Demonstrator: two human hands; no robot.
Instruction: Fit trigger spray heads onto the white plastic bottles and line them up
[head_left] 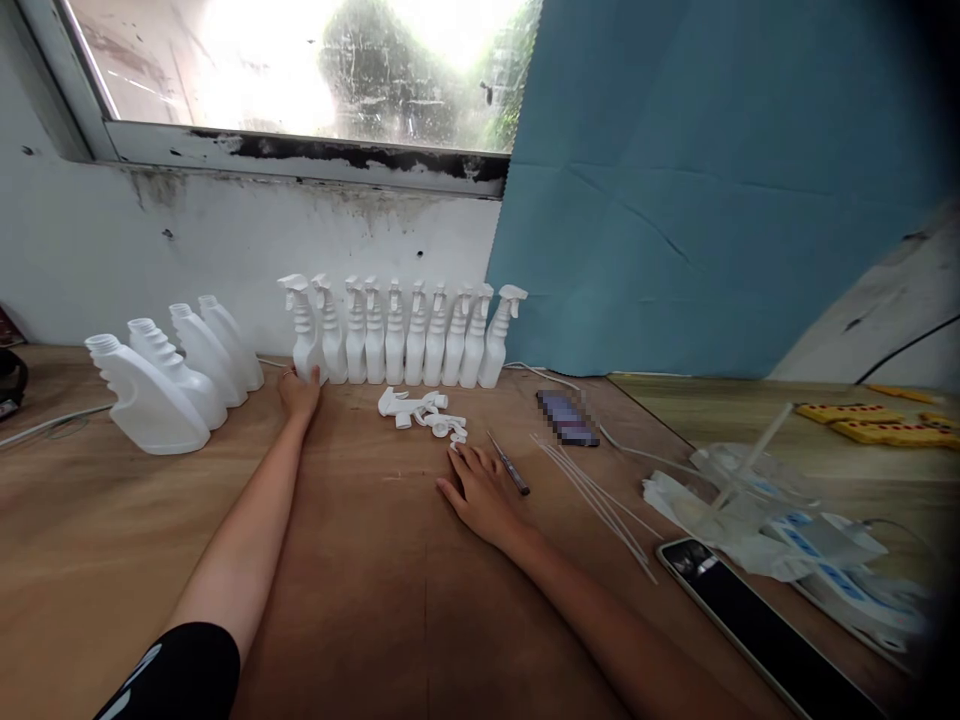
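Note:
My left hand (300,393) reaches to the left end of a row of white spray bottles. Its thumb and fingers grip the base of the leftmost spray bottle (305,345), which stands upright on the table. My right hand (480,487) lies palm down on the wood with its fingers apart and nothing in it. Just beyond its fingertips is a small heap of white trigger sprayer parts (424,410). A thin dark pen-like tool (514,472) rests beside that hand, to its right.
Several open white bottles without tops (161,400) stand at left. Thin white tubes (600,500), a phone-like device (568,418) and a large phone (757,620) lie at right. Clear plastic packaging (757,480) sits behind the phone. A cable runs along the wall.

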